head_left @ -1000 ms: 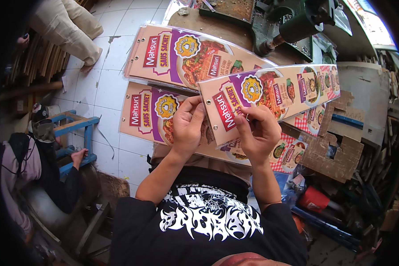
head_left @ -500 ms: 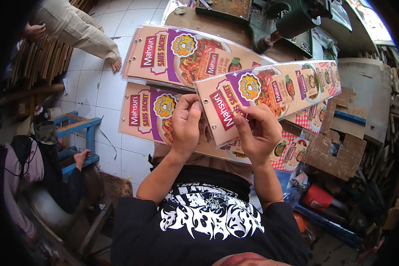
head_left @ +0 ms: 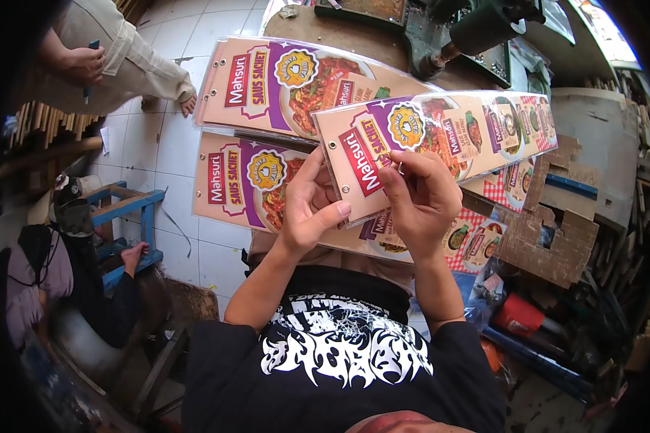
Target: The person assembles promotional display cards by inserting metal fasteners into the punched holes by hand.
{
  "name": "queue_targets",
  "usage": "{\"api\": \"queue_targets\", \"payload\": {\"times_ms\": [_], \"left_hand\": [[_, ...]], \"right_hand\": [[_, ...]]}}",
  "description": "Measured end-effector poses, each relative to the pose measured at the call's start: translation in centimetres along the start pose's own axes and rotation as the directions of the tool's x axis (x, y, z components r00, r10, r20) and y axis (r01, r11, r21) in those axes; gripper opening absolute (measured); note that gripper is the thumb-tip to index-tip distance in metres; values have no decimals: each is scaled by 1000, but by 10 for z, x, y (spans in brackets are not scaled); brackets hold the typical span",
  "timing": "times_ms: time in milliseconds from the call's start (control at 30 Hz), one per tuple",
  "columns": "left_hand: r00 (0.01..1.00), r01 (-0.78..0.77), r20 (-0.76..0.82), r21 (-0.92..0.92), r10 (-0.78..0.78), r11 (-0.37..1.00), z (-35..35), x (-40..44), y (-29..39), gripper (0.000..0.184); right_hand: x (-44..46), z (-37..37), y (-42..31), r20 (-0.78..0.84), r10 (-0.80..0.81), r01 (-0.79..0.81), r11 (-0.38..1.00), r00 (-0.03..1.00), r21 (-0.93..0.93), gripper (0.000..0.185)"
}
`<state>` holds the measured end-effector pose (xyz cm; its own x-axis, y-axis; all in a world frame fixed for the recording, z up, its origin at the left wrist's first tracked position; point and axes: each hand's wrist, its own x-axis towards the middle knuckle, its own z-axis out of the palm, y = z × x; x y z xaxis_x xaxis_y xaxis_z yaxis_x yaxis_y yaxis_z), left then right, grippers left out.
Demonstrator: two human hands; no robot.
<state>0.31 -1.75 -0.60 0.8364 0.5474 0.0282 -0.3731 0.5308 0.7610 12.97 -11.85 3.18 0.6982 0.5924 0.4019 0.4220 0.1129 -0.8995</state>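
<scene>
A laminated printed sign [head_left: 477, 141] with "Mahsuri" lettering and food pictures lies tilted across other signs. Metal eyelets line its left end. My left hand [head_left: 312, 206] is at that end, fingers partly hidden behind it and thumb over its lower corner. Above the sign's red label, my right hand [head_left: 425, 191] is closed in a pinch; whatever sits between its fingertips is too small to name. Beneath and beside lie an upper stack of matching signs [head_left: 224, 68] and a lower one [head_left: 211, 202], both with eyelets at their left ends.
A dark green press machine [head_left: 477, 36] stands on the wooden bench [head_left: 296, 30] beyond the signs. Cut cardboard [head_left: 549, 249] lies at right. A person's trousered leg [head_left: 123, 54] is at upper left, another person's bare foot [head_left: 133, 255] by a blue stool [head_left: 148, 224].
My left hand has opened from its pinch, its thumb now extended across the sign's corner. My right hand stays pinched at nearly the same spot. The standing person at upper left has shifted closer.
</scene>
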Motion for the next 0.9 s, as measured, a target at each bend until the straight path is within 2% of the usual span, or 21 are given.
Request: {"api": "queue_targets", "payload": {"times_ms": [67, 133, 200, 233, 333, 433, 500, 533, 600, 900], "left_hand": [[997, 71, 10, 99, -73, 993, 1, -1, 7, 80], [996, 90, -26, 93, -88, 992, -1, -1, 4, 80], [993, 108, -62, 87, -103, 990, 0, 0, 2, 80], [992, 99, -88, 50, -94, 994, 1, 1, 1, 80], [991, 93, -102, 15, -91, 996, -1, 1, 0, 78], [991, 105, -83, 15, -103, 994, -5, 0, -1, 77], [990, 114, -81, 14, -112, 993, -5, 0, -1, 77], [991, 111, -83, 12, -110, 994, -5, 0, -1, 77], [990, 109, -86, 10, -108, 994, -3, 1, 0, 78], [992, 100, -74, -4, -100, 995, -5, 0, -2, 78]], "right_hand": [[0, -1, -5, 33, 31, -30, 999, 999, -35, 18], [1, -3, -9, 66, 62, -58, 996, 996, -69, 18], [3, -6, -12, 200, -25, 88, 946, 979, -312, 21], [5, -6, -13, 201, -23, 86, 946, 979, -312, 21], [8, -6, -15, 313, -120, 242, 889, 942, -388, 23], [7, -5, -14, 306, -149, 260, 895, 940, -364, 24], [5, -5, -17, 332, -24, 148, 924, 943, -354, 21], [6, -5, -17, 334, -22, 147, 924, 942, -353, 21], [8, -6, -16, 377, -82, 222, 911, 923, -347, 21], [9, -7, -13, 375, -100, 242, 903, 922, -354, 21]]}}
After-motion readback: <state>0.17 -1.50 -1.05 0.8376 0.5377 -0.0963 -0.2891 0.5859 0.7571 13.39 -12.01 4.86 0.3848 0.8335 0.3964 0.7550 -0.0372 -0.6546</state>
